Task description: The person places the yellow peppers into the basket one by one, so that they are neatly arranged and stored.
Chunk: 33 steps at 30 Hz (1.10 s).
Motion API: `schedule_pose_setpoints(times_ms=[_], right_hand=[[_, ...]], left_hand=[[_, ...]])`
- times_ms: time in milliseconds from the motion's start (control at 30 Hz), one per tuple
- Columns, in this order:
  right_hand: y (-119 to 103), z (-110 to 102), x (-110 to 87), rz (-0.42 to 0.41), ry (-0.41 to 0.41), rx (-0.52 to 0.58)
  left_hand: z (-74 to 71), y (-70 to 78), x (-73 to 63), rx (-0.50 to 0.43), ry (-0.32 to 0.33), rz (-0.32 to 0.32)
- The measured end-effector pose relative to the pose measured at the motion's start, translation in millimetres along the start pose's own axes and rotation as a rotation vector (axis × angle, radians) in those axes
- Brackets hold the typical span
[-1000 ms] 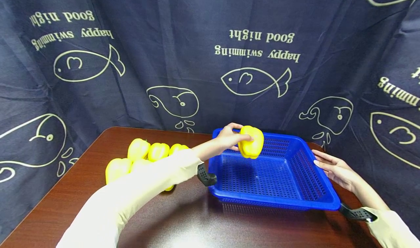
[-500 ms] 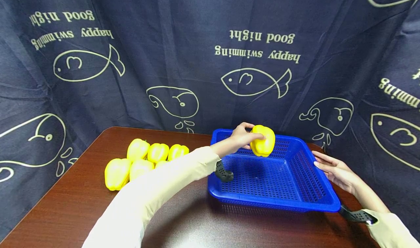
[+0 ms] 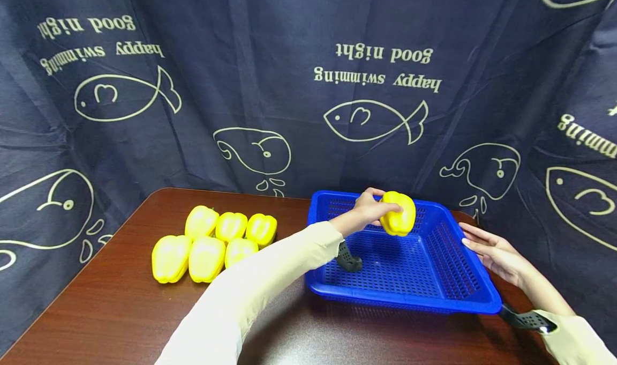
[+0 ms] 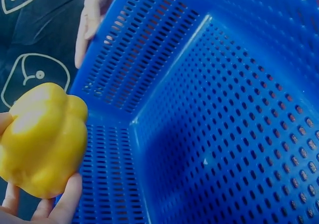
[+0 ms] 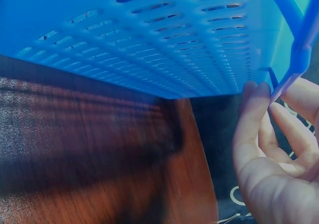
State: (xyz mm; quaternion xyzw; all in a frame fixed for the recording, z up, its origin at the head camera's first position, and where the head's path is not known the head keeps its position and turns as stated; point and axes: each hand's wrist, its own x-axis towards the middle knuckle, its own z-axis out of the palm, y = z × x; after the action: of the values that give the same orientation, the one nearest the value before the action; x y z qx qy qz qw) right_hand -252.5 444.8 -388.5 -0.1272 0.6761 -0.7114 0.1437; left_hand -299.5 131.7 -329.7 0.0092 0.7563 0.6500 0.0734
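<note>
A yellow bell pepper [image 3: 399,214] is in my left hand [image 3: 370,209], thumb on its near side and fingers around it. Hand and pepper are above the blue plastic basket [image 3: 385,295]. In the left wrist view the held pepper [image 4: 47,139] overlaps the basket's slotted wall, and the basket floor shows bare blue mesh. My right hand [image 3: 498,252] is at the basket's right rim; the right wrist view shows its fingertips [image 5: 256,92] pinching the rim edge from below and outside. Several more yellow bell peppers [image 3: 207,259] lie grouped on the table to the left.
The brown wooden table [image 3: 96,300] carries both basket and peppers. A dark curtain [image 3: 270,75] with fish drawings hangs right behind its back edge. My left sleeve [image 3: 270,271] reaches across the table in front of the rightmost peppers.
My left hand has carried the pepper rightward, farther over the basket. The sleeve has shifted right too, uncovering more of the peppers on the table. The right hand and basket have stayed in place.
</note>
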Motion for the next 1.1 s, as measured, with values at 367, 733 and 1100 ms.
schedule_pose_setpoints(times_ms=[367, 733, 1100], right_hand=[[2, -1, 0.1, -0.021, -0.03, 0.038], [2, 0, -0.9, -0.014, -0.023, 0.044], [3, 0, 1.1, -0.034, -0.052, 0.079]], left_hand=[[24.4, -7.7, 12.4, 0.103, 0.039, -0.01], [50.1, -16.8, 22.1, 0.126, 0.062, -0.028], [67.8, -30.8, 21.4, 0.115, 0.083, -0.079]])
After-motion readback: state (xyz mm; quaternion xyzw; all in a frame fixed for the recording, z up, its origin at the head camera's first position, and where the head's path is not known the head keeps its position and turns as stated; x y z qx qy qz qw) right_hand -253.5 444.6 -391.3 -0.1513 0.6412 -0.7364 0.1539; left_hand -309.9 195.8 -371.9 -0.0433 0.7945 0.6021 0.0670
